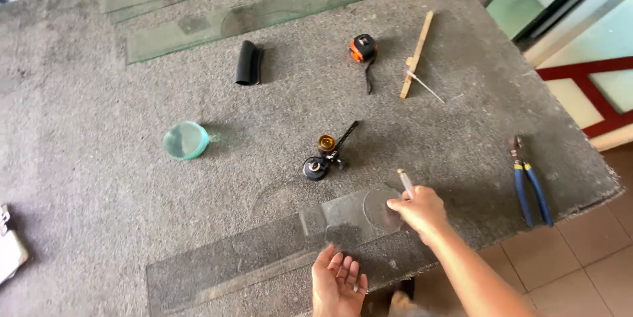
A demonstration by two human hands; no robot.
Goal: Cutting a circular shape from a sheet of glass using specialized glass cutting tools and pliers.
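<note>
Grey felt bench [99,224]: right hand [419,210] grip closed on slim cutter [405,182] at glass strip [264,251], left hand [337,282] open, palm up.

The left hand [337,282] is cut off at the wrist by the near picture edge. The near left end of the glass strip [250,254] is hard to trace against the grey table [99,178]. The small tool [405,182] in the right hand [421,209] is blurred, kind unclear. A pale object [10,251] is cropped at the left edge. Far glass sheets [264,0] run out of frame.
</note>
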